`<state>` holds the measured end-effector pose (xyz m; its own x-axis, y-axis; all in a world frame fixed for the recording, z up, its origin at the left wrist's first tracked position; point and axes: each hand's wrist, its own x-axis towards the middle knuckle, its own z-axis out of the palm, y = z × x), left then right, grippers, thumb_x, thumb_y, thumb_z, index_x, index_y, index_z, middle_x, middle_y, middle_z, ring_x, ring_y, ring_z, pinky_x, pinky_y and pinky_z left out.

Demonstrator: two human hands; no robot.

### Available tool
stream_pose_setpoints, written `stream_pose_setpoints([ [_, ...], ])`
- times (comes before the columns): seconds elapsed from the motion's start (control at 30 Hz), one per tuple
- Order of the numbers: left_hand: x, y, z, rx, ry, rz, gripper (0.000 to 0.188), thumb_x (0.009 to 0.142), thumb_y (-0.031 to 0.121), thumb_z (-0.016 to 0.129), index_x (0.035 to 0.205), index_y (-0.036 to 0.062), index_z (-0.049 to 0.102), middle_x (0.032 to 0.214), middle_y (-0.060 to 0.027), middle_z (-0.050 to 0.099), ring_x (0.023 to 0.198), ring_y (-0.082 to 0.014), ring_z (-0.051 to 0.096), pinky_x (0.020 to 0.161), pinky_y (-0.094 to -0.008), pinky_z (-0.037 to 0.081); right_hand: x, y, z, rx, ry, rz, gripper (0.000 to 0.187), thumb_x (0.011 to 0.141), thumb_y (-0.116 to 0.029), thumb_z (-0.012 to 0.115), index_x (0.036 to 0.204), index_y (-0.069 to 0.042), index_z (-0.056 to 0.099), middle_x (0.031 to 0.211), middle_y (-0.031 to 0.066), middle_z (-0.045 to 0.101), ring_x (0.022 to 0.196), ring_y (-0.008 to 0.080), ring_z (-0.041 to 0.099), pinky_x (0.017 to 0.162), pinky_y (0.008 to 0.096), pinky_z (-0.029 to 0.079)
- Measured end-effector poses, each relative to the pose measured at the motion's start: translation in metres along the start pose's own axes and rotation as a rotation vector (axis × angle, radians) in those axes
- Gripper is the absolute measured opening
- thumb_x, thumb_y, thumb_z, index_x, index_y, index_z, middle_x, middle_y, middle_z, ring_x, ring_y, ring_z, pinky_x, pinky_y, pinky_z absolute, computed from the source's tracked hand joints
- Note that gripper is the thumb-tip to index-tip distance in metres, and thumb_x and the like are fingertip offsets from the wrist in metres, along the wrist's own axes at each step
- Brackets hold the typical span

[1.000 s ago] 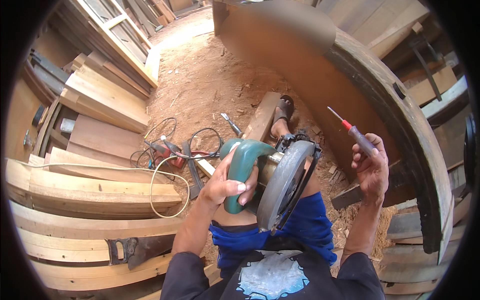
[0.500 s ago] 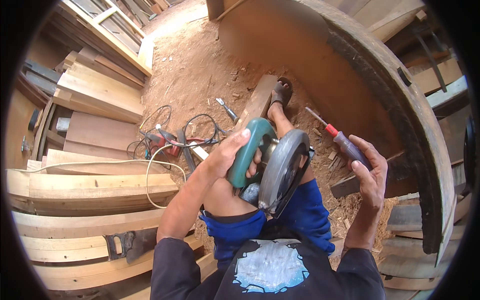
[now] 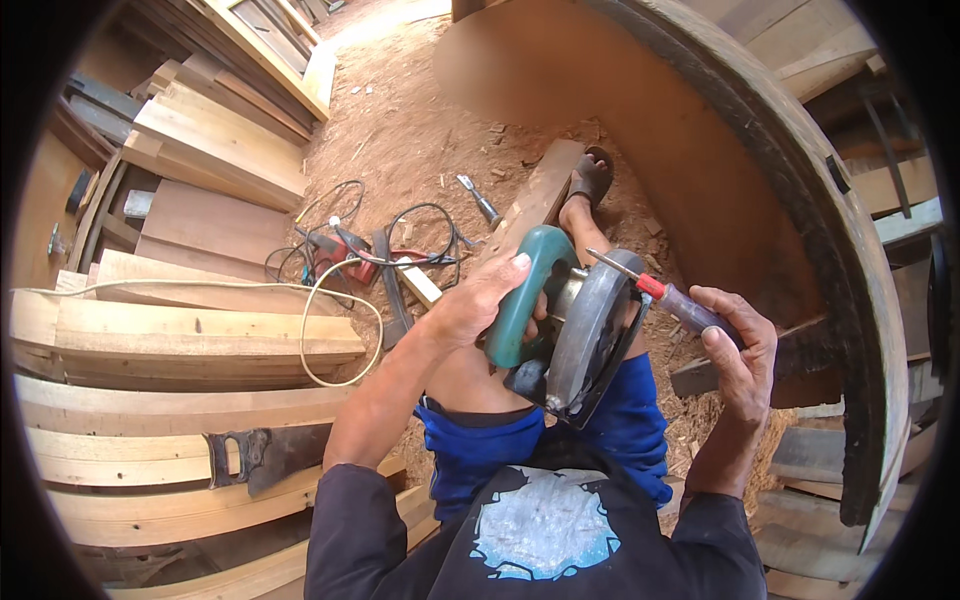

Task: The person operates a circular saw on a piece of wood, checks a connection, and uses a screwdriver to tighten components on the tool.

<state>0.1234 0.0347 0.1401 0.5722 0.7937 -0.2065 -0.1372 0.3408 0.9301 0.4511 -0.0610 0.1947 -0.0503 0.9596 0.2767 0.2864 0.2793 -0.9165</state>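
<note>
The left hand wraps the green handle of the circular saw. Just right of the saw, the right hand holds the screwdriver, its long axis slanting leftward and away, tip over the saw's far end; contact is unclear.

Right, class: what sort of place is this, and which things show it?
Most likely a woodworking shop: boards are stacked along the left side, a handsaw lies on some of them, and the left hand holds a circular saw.
</note>
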Motion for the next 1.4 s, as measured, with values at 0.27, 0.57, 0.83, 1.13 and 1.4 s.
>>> stream_pose_setpoints([
  [0.27,0.012,0.025,0.018,0.068,-0.001,0.035,0.049,0.109,0.049,0.044,0.121,0.0037,0.059,0.086,-0.0084,0.067,0.063,-0.0161,0.065,0.061,-0.0303,0.055,0.002,-0.001,0.003,-0.015,0.002,-0.009,0.048,0.092,-0.026,0.070,0.126,0.008,0.069,0.112,0.0157,0.072,0.102,0.0198,0.068,0.092,0.0332,0.053],
  [0.57,0.025,0.082,0.023,0.268,-0.041,-0.067,0.075,0.107,0.068,0.030,0.131,0.0021,0.058,0.083,-0.0086,0.067,0.061,-0.0141,0.064,0.060,-0.0269,0.055,0.003,0.011,-0.007,0.070,0.119,-0.010,0.055,0.091,-0.033,0.074,0.126,0.009,0.069,0.113,0.0129,0.070,0.095,0.0180,0.069,0.087,0.0324,0.054],
  [0.83,0.016,0.088,0.018,0.373,-0.090,-0.114,0.091,0.101,0.081,0.022,0.130,0.0025,0.059,0.082,-0.0077,0.066,0.061,-0.0130,0.064,0.060,-0.0259,0.055,0.020,0.040,0.022,0.168,0.119,0.131,0.045,0.091,-0.029,0.079,0.121,0.002,0.071,0.097,-0.0027,0.062,0.083,0.0053,0.052,0.074,0.0226,0.043],
  [1.13,0.007,0.079,0.015,0.301,-0.034,-0.067,0.101,0.093,0.091,0.023,0.131,0.0039,0.057,0.082,-0.0072,0.066,0.060,-0.0134,0.064,0.058,-0.0247,0.055,0.052,0.100,0.093,0.696,0.069,-0.027,0.045,0.106,-0.028,0.066,0.138,0.001,0.053,0.137,0.0157,0.066,0.114,0.0131,0.064,0.104,0.0327,0.050],
  [1.4,-0.017,0.077,-0.009,0.226,0.021,-0.047,0.077,0.103,0.075,0.036,0.131,0.0053,0.054,0.084,-0.0080,0.066,0.060,-0.0140,0.063,0.057,-0.0260,0.054,0.061,0.073,0.117,0.719,-0.004,-0.063,0.036,0.106,-0.026,0.065,0.131,-0.002,0.056,0.130,0.0135,0.068,0.103,0.0098,0.062,0.093,0.0272,0.052],
])
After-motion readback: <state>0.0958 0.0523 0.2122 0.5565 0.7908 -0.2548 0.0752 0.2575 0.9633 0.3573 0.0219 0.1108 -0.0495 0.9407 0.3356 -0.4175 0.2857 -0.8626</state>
